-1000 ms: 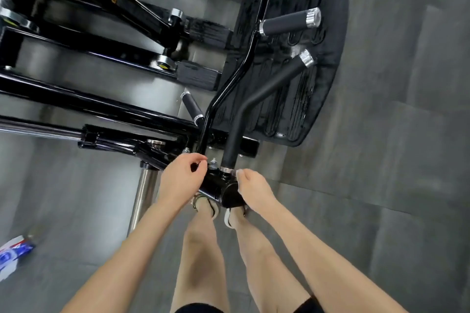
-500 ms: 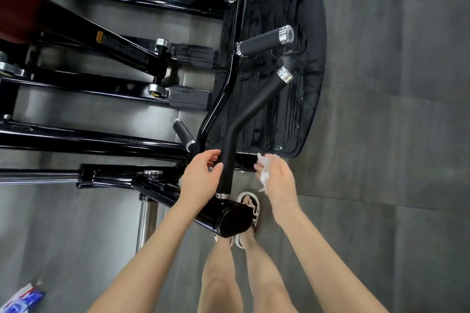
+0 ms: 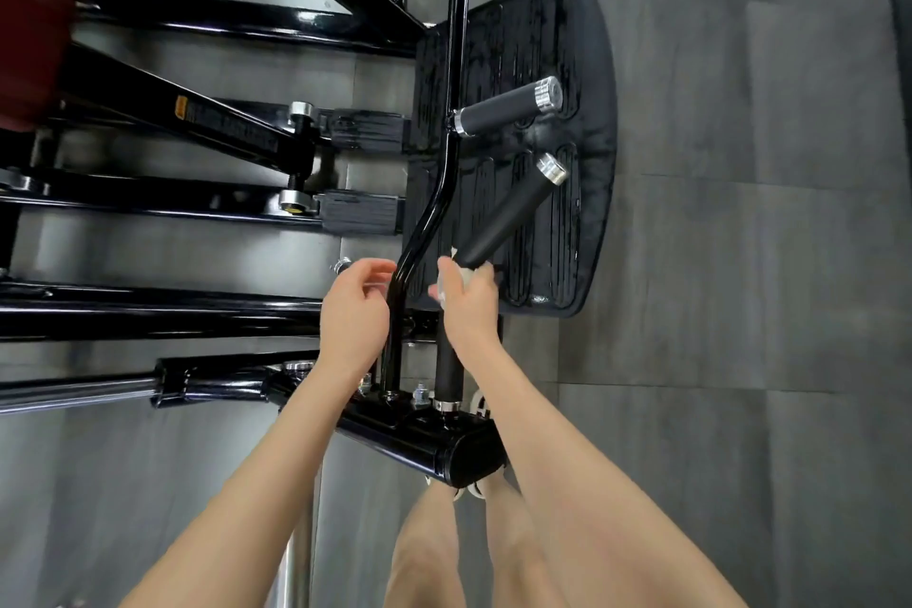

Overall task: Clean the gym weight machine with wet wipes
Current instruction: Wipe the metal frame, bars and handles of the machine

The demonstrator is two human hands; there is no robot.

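A black weight machine fills the left and middle of the view. Its bent matt-black handle (image 3: 513, 207) rises from a glossy black arm tube (image 3: 434, 449) and ends in a chrome cap. My right hand (image 3: 469, 306) grips this handle at its bend with a white wet wipe (image 3: 446, 284) pressed between palm and bar. My left hand (image 3: 355, 306) hovers just left of the thin glossy curved bar (image 3: 424, 237), fingers curled and apart, holding nothing. A second grip (image 3: 508, 106) sticks out higher up.
A black ribbed foot plate (image 3: 582, 138) lies on the grey floor behind the handles. Black frame beams (image 3: 163, 311) and two footrest pads (image 3: 360, 212) run to the left. A dark red pad (image 3: 29, 30) sits top left. My legs stand below.
My right hand with the wipe has slid up the bent handle from its base to the bend. My left hand has let go of the bar and opened. The view has tilted upward.
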